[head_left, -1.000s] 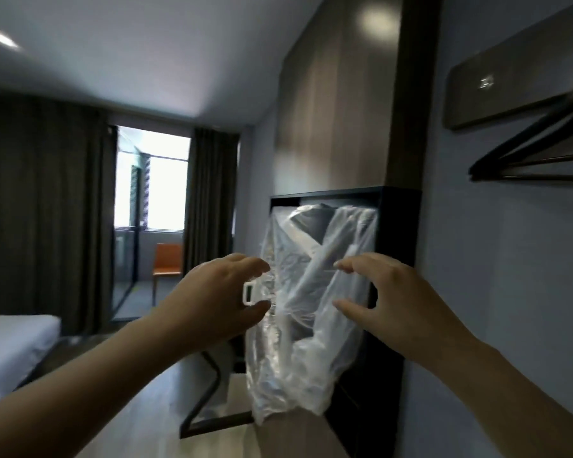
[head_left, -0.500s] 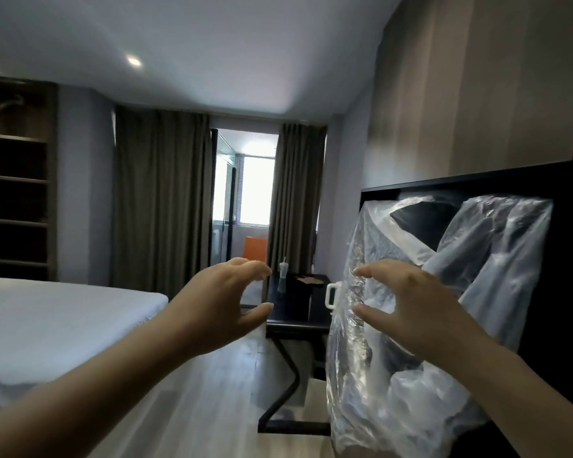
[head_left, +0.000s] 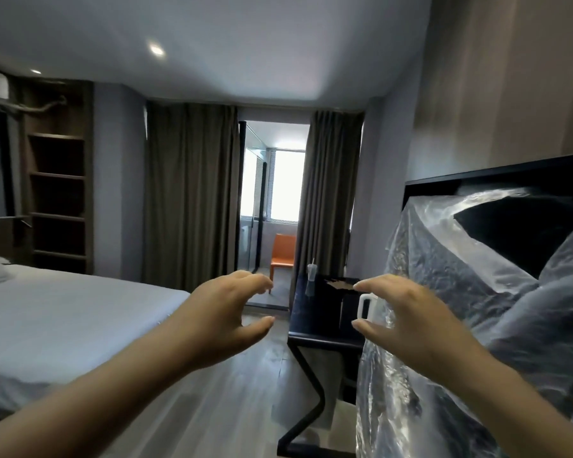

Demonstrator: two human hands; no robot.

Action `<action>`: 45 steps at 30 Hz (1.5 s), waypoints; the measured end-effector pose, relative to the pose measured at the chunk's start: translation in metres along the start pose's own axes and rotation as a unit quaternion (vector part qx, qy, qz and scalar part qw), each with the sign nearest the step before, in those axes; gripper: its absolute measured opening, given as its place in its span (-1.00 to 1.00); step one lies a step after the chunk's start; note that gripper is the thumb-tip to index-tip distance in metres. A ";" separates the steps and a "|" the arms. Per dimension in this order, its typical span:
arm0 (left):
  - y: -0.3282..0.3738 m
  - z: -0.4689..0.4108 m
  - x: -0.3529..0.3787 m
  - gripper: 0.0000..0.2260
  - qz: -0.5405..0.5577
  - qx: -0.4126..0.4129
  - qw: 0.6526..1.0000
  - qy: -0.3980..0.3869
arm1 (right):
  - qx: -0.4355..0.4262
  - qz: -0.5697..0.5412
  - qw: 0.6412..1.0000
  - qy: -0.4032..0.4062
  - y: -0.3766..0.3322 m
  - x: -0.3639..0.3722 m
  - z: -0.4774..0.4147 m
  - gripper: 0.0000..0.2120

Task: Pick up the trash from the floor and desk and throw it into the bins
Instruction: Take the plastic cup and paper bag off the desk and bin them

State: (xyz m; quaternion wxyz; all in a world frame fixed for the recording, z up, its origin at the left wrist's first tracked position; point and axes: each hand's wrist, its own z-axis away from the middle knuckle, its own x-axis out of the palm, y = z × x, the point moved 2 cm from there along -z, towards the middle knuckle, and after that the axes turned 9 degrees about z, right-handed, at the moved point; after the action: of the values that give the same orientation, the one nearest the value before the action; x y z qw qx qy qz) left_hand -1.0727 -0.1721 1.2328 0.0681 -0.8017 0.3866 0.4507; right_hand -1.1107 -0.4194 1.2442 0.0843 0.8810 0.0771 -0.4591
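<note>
A large clear plastic bag (head_left: 477,325) hangs at the right in front of a black frame (head_left: 497,170), its mouth gaping at the top. A small white handle (head_left: 364,307) shows at the bag's left edge. My right hand (head_left: 407,325) is raised just in front of that edge, fingers spread, with the handle showing between thumb and forefinger but not gripped. My left hand (head_left: 225,315) hovers to the left, fingers apart and holding nothing. On the black desk (head_left: 315,332) beyond stand a clear cup with a straw (head_left: 311,276) and a dark box (head_left: 341,285).
A white bed (head_left: 63,319) fills the left side. Wooden floor (head_left: 239,391) runs between bed and desk. Dark curtains (head_left: 189,200) frame a glass doorway with an orange chair (head_left: 283,254). Open shelves (head_left: 57,200) stand at the far left wall.
The view has swung left from the wall to the room. My left hand has come away from the bag's white handle; both hands are now spread, the bag lying to the right.
</note>
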 end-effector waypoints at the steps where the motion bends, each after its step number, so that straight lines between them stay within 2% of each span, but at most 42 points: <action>1: -0.013 -0.009 0.007 -0.57 -0.001 -0.002 1.000 -0.003 | -0.002 0.000 1.000 0.000 0.001 0.012 -0.013 -0.57; 8: -0.126 -0.078 0.041 -0.54 0.006 -0.008 1.000 -0.015 | -0.015 0.030 0.999 -0.021 -0.003 0.101 -0.115 -0.55; 12: -0.195 -0.125 0.056 -0.41 0.008 -0.009 1.000 -0.024 | -0.004 0.035 0.999 -0.029 -0.005 0.143 -0.183 -0.54; 18: -0.279 -0.193 0.096 -0.46 0.033 -0.010 0.999 -0.036 | 0.016 0.042 0.998 -0.047 0.009 0.211 -0.264 -0.51; 27: -0.390 -0.315 0.181 -0.52 0.034 -0.006 0.998 -0.048 | 0.032 0.017 0.998 -0.047 0.070 0.332 -0.389 -0.59; 35: -0.480 -0.435 0.249 -0.55 0.039 -0.032 0.998 -0.049 | 0.047 0.013 0.996 -0.072 0.142 0.427 -0.511 -0.52; 45: -0.619 -0.554 0.333 -0.54 0.064 -0.036 0.995 -0.073 | 0.084 0.011 0.991 -0.102 0.183 0.558 -0.632 -0.46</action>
State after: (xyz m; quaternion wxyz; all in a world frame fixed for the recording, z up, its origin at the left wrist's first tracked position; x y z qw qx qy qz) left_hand -0.1815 -0.1837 1.1503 0.0378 -0.7422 0.4146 0.5252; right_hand -0.2527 -0.4265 1.1567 0.0227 0.8342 0.0192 -0.5507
